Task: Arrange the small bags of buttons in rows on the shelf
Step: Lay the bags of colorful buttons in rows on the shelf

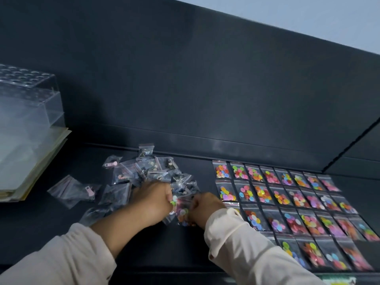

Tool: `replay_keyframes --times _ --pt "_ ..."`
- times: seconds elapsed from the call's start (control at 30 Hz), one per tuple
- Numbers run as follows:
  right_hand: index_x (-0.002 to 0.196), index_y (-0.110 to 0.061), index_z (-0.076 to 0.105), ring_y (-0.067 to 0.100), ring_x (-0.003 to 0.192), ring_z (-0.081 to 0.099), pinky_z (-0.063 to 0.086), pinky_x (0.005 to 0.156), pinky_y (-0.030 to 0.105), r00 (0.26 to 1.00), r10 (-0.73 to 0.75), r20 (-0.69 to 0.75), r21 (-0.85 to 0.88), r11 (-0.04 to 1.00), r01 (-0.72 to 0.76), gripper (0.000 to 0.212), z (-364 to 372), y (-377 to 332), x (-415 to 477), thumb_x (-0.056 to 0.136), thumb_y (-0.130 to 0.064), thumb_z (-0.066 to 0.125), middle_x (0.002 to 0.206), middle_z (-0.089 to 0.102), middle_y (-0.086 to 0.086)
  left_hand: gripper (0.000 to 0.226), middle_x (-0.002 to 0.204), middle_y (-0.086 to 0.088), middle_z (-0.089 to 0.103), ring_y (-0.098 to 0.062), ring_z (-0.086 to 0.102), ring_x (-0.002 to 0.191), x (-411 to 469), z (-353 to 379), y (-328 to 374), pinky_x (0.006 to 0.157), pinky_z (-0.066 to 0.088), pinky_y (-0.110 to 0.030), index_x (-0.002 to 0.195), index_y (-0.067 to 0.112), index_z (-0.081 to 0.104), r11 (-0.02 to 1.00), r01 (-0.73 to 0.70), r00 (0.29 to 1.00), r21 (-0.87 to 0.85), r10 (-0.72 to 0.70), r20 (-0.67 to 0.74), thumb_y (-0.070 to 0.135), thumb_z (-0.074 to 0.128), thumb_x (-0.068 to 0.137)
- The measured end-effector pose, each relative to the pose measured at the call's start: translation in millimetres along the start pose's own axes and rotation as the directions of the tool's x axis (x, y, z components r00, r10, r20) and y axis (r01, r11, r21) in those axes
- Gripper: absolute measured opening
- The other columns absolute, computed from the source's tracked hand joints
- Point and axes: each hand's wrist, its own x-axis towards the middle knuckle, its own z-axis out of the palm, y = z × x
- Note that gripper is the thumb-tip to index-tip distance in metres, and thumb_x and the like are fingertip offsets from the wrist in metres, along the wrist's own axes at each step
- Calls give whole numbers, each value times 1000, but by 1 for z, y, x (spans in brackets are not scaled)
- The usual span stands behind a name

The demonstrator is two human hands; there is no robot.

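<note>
Currently left hand [153,202] and right hand [205,208] both pinch button bags [182,213]; laid rows [287,199] lie rightward, just beside the right hand.

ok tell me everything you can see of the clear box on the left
The clear box looks like see-through hard plastic, rectangular, its top pierced with rows of round holes. It stands upright at the left end of the shelf on a stack of pale sheets, partly cut off by the picture's edge.

Multicoloured buttons [283,196] fill clear bags [255,218] on the black shelf [205,243]; cream sleeves [242,243].
</note>
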Motion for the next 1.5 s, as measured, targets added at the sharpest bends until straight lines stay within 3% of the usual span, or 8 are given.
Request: replay_keyframes --times 0.13,0.33,0.5,0.63,0.83,1.0,1.13,1.5 --pt "61 -21 46 21 81 63 50 67 27 994 -67 -90 166 983 82 24 -7 5 -11 75 -13 64 86 67 7 14 76 3 63 -21 62 77 -4 -8 -6 74 51 -34 74 20 56 924 101 995 -368 -97 30 18 70 76" --pt "89 -19 55 23 80 66 56 75 34 983 -184 3 408 898 167 33 -32 21 -21 66 -8 76 89 67 6 19 79 -7 66 -22 63 69 -11 -34 1 62 47 -30 92 16 60 682 163 986 -713 -89 141 -1 63 82" --pt "75 -11 55 13 50 58 48 46 21 968 -252 -13 785 597 166 24 -68 46 -36 76 11 65 62 59 6 29 70 -6 60 -13 50 55 -21 -43 24 55 41 -22 96 20 66 725 110 988 -680 -4 155 -3 65 78" --pt "64 -11 58 18 60 58 46 60 27 951 -307 -29 886 433 167 23 -82 73 -43 77 8 64 61 62 5 32 85 -10 67 -10 55 63 -28 -37 56 55 42 -21 98 19 64 730 102 983 -676 31 182 -1 70 74" --pt "67 -7 63 18 56 60 49 54 23 928 -372 19 913 384 135 21 -90 123 -50 76 12 62 62 64 8 31 94 -5 71 -16 68 84 -34 -9 122 70 52 -27 103 20 62 722 135 945 -678 111 306 3 68 78" --pt "71 -7 53 18 44 53 36 38 19 955 -298 3 962 263 79 23 -101 187 -52 76 15 60 52 59 9 31 97 -9 74 -26 71 85 -40 29 187 73 56 -34 110 15 60 512 238 952 -825 46 303 3 67 82" --pt "70 -11 50 16 43 54 40 40 19 969 -248 -11 963 259 77 28 -113 241 -56 77 14 60 52 58 7 43 94 -9 72 -19 67 72 -45 68 239 65 54 -29 116 15 58 351 283 952 -892 9 305 -7 64 80" --pt "69 -9 55 20 58 57 53 55 28 994 -78 -70 923 373 94 23 -159 410 -64 87 5 55 63 58 10 27 68 0 66 -14 58 62 -51 133 335 52 47 -22 86 14 62 331 258 964 -908 -155 217 -11 58 81"
